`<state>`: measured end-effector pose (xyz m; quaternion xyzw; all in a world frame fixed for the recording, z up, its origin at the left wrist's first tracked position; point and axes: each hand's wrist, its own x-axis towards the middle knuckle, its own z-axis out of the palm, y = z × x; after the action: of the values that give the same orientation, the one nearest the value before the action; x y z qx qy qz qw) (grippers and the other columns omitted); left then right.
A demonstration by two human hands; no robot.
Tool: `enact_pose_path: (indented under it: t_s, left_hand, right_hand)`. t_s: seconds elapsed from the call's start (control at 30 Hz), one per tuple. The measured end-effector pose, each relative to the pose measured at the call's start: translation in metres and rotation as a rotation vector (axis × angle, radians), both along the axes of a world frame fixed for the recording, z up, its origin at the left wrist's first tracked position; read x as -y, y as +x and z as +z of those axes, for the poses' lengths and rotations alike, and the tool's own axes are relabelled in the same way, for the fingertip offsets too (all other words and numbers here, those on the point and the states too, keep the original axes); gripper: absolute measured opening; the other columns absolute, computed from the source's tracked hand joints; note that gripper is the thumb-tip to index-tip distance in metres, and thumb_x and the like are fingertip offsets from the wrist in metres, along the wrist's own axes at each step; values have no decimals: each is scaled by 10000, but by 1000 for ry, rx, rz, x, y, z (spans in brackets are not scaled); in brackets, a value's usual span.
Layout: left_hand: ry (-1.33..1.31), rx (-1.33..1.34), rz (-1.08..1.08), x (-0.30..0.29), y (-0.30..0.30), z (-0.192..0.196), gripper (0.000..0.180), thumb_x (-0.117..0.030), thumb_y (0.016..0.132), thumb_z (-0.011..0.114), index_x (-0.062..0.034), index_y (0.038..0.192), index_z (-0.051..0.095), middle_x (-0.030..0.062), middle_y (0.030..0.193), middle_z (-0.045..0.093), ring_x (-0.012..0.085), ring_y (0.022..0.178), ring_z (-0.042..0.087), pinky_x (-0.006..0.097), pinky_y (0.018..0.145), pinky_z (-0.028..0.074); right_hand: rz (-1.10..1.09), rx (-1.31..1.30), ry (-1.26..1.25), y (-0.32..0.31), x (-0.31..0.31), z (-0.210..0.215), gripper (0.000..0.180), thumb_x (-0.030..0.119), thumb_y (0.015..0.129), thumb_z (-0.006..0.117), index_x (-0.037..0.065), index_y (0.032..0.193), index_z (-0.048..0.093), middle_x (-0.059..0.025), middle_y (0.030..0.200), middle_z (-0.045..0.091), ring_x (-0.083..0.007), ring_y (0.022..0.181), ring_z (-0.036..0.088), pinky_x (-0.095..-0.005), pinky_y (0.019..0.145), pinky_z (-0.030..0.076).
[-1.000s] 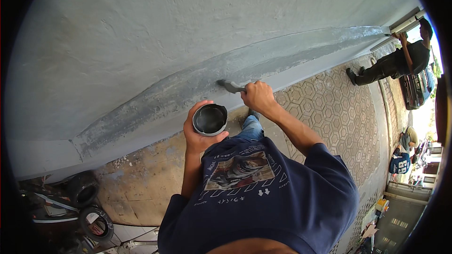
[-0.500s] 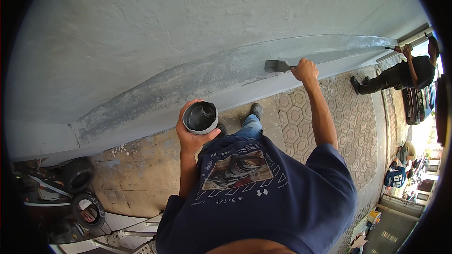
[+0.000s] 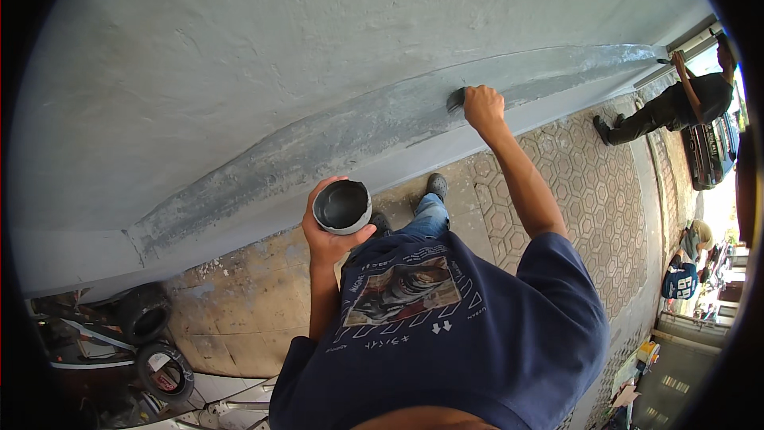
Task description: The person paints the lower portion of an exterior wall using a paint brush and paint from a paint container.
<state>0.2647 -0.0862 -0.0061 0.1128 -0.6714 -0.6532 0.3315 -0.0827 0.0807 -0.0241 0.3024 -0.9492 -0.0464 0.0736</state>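
My left hand (image 3: 328,232) holds a small round cup (image 3: 342,206) with dark grey paint in it, close in front of my chest. My right hand (image 3: 484,106) is stretched out to the wall (image 3: 334,40) and grips a paintbrush (image 3: 456,99), whose bristles press on a darker wet grey band (image 3: 382,123) running along the lower wall. The wall above the band is pale grey. My shoes (image 3: 436,185) and jeans stand on the pavement right below.
A patterned tiled pavement (image 3: 589,191) runs along the wall's foot. Another person (image 3: 676,103) works on the same wall at far right, near a parked car (image 3: 708,155). Tyres and clutter (image 3: 151,342) lie at lower left. People sit at the right edge (image 3: 684,271).
My right hand swept the brush along the band to the right, away from my body, arm now extended. The cup in my left hand stayed roughly in place.
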Motion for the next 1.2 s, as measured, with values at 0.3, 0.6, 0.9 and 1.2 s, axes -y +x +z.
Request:
enact_pose_path:
  t_s: [0.3, 0.6, 0.9, 1.2]
  left_hand:
    - [25, -8, -35, -2, -11, -2, 869, -167, 551, 928, 20, 1287, 505, 141, 1215, 614, 219, 1085, 627, 341, 941, 499]
    - [54, -23, -92, -7, -24, -4, 886, -153, 545, 935, 14, 1300, 501, 126, 1210, 624, 213, 1089, 629, 333, 947, 495]
    - [45, -55, -120, -15, -30, -1, 881, -140, 551, 928, 17, 1303, 497, 127, 1210, 623, 212, 1087, 630, 332, 954, 490]
    - [51, -21, -92, -13, -18, -6, 880, -133, 550, 927, 16, 1303, 498, 133, 1215, 624, 219, 1086, 632, 336, 951, 491]
  right_hand:
    - [6, -35, -17, 2, -28, -8, 193, 131, 851, 554, 62, 781, 721, -166, 784, 694, -341, 732, 709, -436, 623, 574]
    - [27, 3, 34, 16, -21, -4, 171, 111, 823, 573, 71, 766, 729, -156, 787, 706, -331, 755, 717, -428, 616, 574]
    - [-21, 34, -41, 14, -44, -2, 126, 137, 764, 649, 36, 724, 715, -179, 801, 705, -366, 746, 707, -442, 653, 577]
    - [-161, 221, -790, -7, -56, 32, 249, 253, 724, 713, 8, 771, 709, -207, 748, 688, -406, 736, 675, -448, 705, 542]
